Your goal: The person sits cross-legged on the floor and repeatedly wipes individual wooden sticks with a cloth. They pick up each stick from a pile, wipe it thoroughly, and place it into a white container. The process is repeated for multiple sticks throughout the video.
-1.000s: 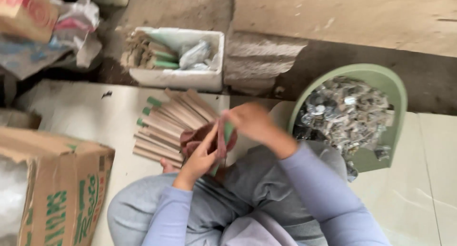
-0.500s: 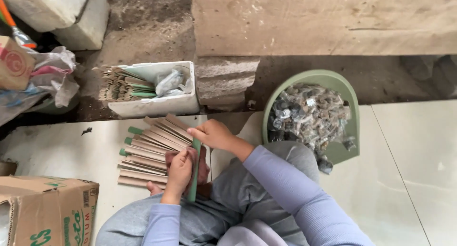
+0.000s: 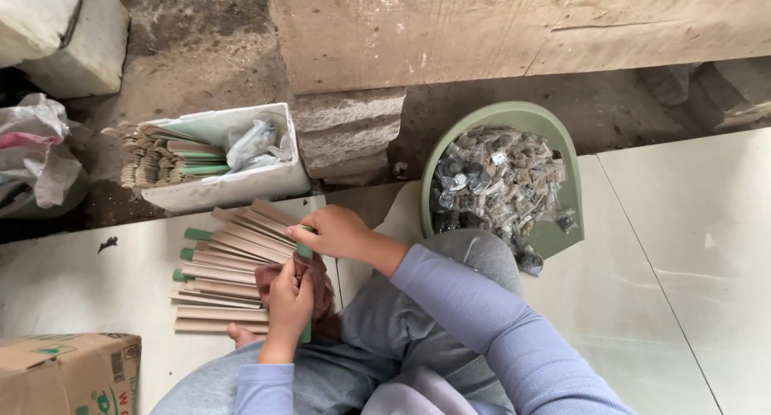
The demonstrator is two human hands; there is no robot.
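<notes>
Head view: vs 0.5 s ago, right hand [image 3: 337,232] w/ left hand [image 3: 289,301] both grip green stick [image 3: 305,258] upright over brown cloth [image 3: 321,282], tan-sleeved stick pile [image 3: 225,274] unchanged on floor.

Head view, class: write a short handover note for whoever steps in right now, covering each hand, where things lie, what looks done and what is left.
Left hand: grips the lower part of a green stick over a reddish cloth on the lap.
Right hand: pinches the stick's top end.
Done, apparently: paper-sleeved sticks fanned on the floor; more in the white box.
Left: the held stick is still bare. Green basin holds small packets, untouched.
</notes>
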